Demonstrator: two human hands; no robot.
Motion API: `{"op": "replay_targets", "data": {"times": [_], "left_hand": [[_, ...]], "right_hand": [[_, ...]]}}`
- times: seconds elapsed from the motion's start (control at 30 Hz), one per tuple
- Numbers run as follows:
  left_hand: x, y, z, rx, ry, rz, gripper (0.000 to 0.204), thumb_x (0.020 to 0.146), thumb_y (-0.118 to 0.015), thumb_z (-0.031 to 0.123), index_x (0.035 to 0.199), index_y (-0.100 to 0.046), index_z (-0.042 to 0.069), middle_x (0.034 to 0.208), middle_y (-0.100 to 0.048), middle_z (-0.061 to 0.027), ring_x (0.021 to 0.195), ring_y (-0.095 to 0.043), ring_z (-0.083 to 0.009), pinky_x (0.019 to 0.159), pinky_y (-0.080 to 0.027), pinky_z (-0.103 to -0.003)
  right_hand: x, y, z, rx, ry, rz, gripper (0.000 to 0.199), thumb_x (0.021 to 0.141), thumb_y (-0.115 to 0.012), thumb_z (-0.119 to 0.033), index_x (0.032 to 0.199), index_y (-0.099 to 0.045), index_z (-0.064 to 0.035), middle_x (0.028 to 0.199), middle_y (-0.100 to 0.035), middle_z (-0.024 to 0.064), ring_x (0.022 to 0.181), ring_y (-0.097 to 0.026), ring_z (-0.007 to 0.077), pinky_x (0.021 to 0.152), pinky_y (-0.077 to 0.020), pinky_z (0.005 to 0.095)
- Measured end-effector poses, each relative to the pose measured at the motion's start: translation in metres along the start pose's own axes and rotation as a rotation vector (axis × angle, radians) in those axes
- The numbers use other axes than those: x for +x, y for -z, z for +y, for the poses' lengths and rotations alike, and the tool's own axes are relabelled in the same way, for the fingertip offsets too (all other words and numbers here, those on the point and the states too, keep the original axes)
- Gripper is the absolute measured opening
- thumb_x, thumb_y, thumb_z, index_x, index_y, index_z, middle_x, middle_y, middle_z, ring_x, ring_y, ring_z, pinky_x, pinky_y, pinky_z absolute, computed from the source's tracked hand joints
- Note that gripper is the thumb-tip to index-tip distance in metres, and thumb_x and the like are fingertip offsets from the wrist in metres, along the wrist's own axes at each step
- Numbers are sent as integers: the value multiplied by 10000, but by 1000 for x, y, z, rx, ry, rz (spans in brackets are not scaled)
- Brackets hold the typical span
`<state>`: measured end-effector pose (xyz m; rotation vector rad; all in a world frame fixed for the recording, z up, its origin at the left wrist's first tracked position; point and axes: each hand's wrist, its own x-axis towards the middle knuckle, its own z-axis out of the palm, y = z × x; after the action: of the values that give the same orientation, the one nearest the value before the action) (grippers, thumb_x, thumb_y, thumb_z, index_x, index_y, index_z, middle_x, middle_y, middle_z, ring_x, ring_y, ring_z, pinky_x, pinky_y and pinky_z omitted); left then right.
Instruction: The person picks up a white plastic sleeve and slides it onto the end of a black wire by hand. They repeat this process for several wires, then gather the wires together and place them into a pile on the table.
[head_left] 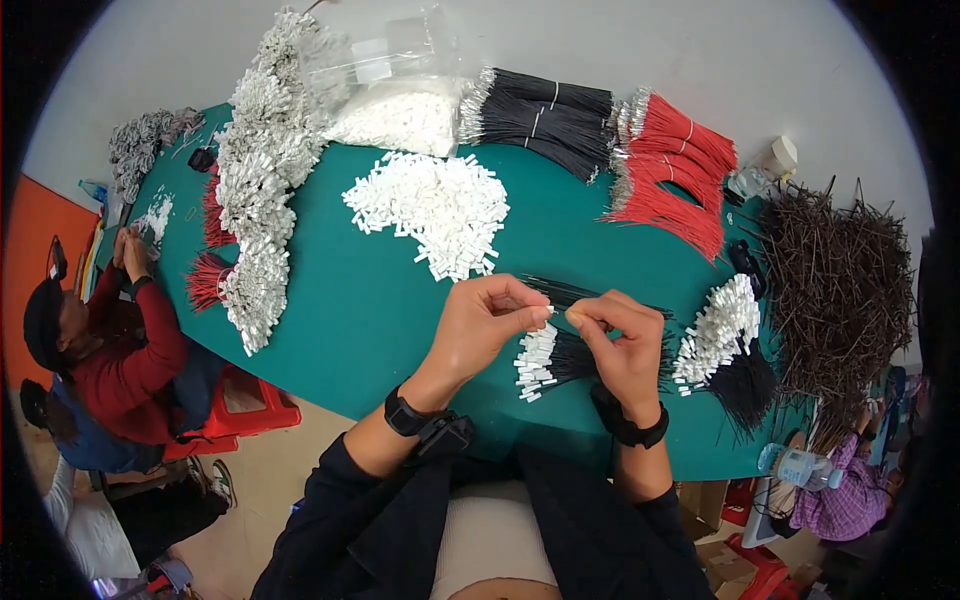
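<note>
My left hand (490, 320) is closed in a pinch, thumb and fingertips on a small white connector housing (551, 310). Just to its right, my right hand (622, 335) is pinched too, fingertips a short gap away from the housing; what it grips is too fine to make out. Under and behind the hands lie loose black wires (552, 290). Below the fingertips rests a bunch of black wires with white housings (537, 362) on their left ends, partly covered by my right hand. A large pile of loose white housings (435, 205) spreads beyond my left hand.
Bundled black wires (540, 115) and red wires (675, 170) lie at the back, beside a plastic bag of white pieces (400, 115). Housed wire bunches (725, 330) and a dark brown heap (835, 290) are right. Left stands a long white-tipped heap (262, 190); a co-worker (130, 350) sits beyond.
</note>
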<state>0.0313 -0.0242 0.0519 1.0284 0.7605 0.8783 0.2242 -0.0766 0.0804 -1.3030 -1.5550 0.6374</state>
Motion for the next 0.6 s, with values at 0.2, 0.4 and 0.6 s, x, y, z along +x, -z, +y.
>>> {"op": "replay_targets", "data": {"times": [0.2,0.4,0.6], "left_hand": [[1,2,-3,-5,7,-20,93,900,-734,-23,985,-711,-53,884,-736,-115,799,-692,-146,754,-561,-274],[1,-1,-2,-44,11,-16,87,903,-731,-22,981,-709,-53,886,-735,-116,800,-693,-147,753,-561,-274],[1,-1,-4,-51,19,-27,86,905,-733,-13,979,-709,-49,887,-735,-108,798,-691,-141,748,-561,-271]], "right_hand": [[3,-2,2,-20,27,14,76,819,-743,31,892,-734,13,705,-634,82,591,-568,156,540,-421,279],[3,-2,1,-26,26,-8,89,806,-750,33,890,-734,10,704,-633,88,598,-577,179,545,-430,292],[3,0,0,-92,67,-21,98,793,-767,23,881,-733,0,709,-640,97,620,-594,220,564,-450,320]]}}
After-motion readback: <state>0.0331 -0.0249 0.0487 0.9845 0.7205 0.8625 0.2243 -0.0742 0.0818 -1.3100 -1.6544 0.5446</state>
